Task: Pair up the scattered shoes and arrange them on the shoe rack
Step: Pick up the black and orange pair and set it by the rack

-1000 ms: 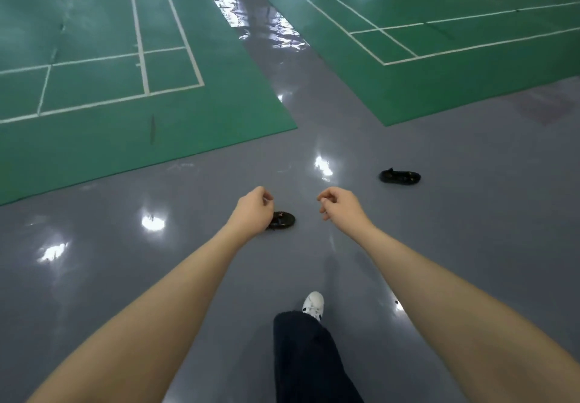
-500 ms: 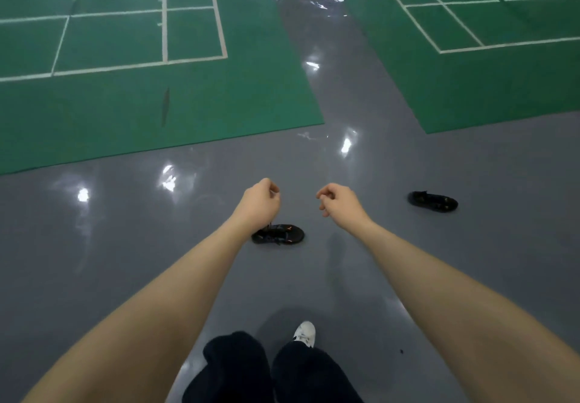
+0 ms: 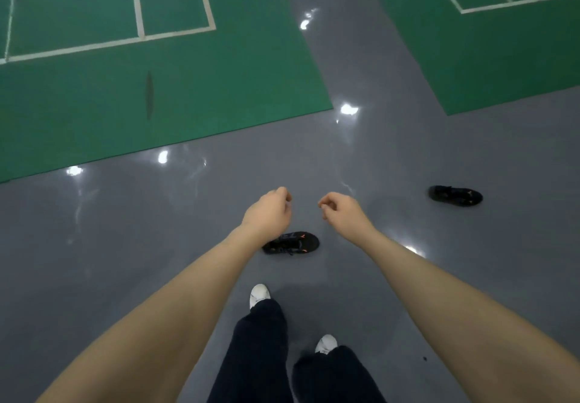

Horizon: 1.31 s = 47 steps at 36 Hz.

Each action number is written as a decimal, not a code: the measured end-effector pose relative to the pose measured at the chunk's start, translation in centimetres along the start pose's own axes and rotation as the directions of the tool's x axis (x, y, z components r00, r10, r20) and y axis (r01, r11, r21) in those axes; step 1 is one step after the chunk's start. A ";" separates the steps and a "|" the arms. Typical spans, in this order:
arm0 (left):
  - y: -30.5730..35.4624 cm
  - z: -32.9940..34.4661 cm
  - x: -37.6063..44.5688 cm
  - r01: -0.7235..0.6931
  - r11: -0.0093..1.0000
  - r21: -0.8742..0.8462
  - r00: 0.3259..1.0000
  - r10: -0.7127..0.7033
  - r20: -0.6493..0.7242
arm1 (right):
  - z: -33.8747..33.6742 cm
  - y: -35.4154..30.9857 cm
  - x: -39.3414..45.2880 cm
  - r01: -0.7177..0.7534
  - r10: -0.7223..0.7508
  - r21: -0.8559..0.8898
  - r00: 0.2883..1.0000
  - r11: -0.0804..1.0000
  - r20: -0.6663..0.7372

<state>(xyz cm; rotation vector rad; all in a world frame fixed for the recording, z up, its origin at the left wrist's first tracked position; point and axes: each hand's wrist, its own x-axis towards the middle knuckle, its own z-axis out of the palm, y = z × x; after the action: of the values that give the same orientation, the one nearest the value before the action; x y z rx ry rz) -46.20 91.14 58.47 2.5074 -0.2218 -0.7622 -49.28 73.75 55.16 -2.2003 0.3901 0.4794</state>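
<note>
1. Grey glossy floor [image 3: 125, 245] w/ bright light reflections; green court mats [image 3: 157, 89] w/ white lines at upper left & upper right, grey strip between them.
2. Left hand [image 3: 268, 214] held out in front, above floor, fingers loosely curled, nothing in it.
3. Right hand [image 3: 343, 211] same: out in front, fingers loosely curled inward, holds nothing. Both hands near each other, not touching.
4. Near black shoe [image 3: 292, 242] w/ orange accents lies on grey floor just below the hands, partly hidden by left wrist; laces visible.
5. Far black shoe [image 3: 455, 195], also w/ orange marks, on grey floor well apart to the right of the first.
6. Neither shoe touched by a hand.
7. Person's legs in dark trousers [image 3: 260, 355] at bottom centre, white sneakers [image 3: 259, 294] on both feet, left foot ahead of right.
8. Shoe rack not in view.
</note>
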 end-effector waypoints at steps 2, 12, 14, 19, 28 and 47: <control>-0.9 0.0 1.8 -0.014 0.999 0.030 0.999 0.012 0.051 | 0.7 -0.1 1.6 -0.019 0.021 -0.063 0.999 0.998 0.031; -6.2 4.0 12.2 0.168 0.965 -0.200 0.985 -0.154 0.083 | 5.0 5.3 12.0 -0.130 0.150 -0.184 0.983 0.974 0.102; -7.5 6.1 14.9 0.210 0.940 -0.269 0.978 -0.202 0.055 | 6.7 7.5 14.1 -0.151 0.176 -0.188 0.977 0.970 0.120; -11.4 12.3 21.1 0.284 0.898 -0.335 0.958 -0.283 0.052 | 11.1 13.8 20.1 -0.156 0.201 -0.228 0.962 0.961 0.187; -21.0 26.9 27.7 0.442 0.816 -0.372 0.892 -0.445 0.083 | 21.2 25.7 28.8 -0.061 0.165 -0.348 0.947 0.935 0.276; -33.3 44.7 32.6 0.341 0.938 0.066 0.930 -0.347 0.126 | 37.8 39.2 35.6 0.348 -0.042 -0.650 0.898 0.675 0.438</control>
<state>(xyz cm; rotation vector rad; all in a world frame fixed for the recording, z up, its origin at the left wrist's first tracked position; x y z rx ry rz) -43.84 91.42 -6.09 2.5693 0.1647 -1.0789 -42.65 75.67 -9.51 -2.7561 -0.3372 1.0703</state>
